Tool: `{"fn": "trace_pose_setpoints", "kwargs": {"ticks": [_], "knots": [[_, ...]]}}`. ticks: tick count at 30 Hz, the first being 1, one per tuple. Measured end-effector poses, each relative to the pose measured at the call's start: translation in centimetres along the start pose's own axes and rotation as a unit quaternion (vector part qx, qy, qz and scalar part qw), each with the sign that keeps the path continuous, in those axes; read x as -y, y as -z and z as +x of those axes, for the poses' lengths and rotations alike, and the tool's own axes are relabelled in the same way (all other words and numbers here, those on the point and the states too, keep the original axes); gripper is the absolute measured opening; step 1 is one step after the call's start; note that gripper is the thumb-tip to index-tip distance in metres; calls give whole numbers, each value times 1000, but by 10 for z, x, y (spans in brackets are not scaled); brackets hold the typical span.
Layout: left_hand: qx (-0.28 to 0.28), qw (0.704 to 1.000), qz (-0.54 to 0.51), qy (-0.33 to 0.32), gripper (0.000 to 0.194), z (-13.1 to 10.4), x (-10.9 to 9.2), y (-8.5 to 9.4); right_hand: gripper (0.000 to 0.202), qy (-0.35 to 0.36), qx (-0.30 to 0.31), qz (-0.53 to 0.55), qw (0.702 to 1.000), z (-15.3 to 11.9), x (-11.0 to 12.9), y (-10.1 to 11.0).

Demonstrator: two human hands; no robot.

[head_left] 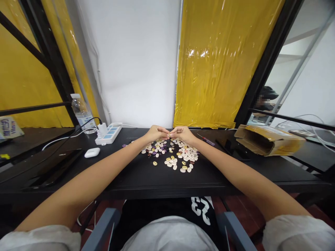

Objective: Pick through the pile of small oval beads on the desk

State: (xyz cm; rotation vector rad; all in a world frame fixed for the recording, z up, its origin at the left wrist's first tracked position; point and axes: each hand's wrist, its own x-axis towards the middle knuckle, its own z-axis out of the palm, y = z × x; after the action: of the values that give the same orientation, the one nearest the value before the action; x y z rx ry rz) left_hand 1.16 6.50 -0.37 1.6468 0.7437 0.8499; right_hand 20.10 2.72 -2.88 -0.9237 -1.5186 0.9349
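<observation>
My left hand and my right hand meet over the far part of the black table, fingertips pinched together. Between them is a small pale oval button-like piece with dark marks or holes; its detail is too small to read. Below and around my hands lie many similar oval pieces, mostly cream, some yellow, purple or brown. A few cream ones form a loose cluster nearer me, and a single yellowish piece lies apart to the left. My hands partly hide the back of the pile.
Right of the pile are a screwdriver, a dark phone-like slab and an open cardboard box. On the left stand a power strip, a white earbud case, a bottle and a dark tablet. Another person sits far right.
</observation>
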Motion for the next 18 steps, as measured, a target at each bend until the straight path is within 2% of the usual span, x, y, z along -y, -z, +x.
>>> {"fn": "trace_pose_setpoints", "kwargs": {"ticks": [4, 8, 13, 18], "knots": [[42, 998, -49, -1, 19, 3, -2, 4, 32, 2, 26, 76, 997, -2, -1, 1], [58, 994, -93, 8, 20, 4, -5, 5, 28, 0, 44, 127, 991, -3, 1, 1], [72, 992, -102, 10, 19, 3, -6, 5, 26, -12, 68, 130, 989, -5, 6, 1], [87, 992, -87, -7, 20, 5, -5, 8, 30, -30, 64, 110, 991, -4, 7, 0]]}}
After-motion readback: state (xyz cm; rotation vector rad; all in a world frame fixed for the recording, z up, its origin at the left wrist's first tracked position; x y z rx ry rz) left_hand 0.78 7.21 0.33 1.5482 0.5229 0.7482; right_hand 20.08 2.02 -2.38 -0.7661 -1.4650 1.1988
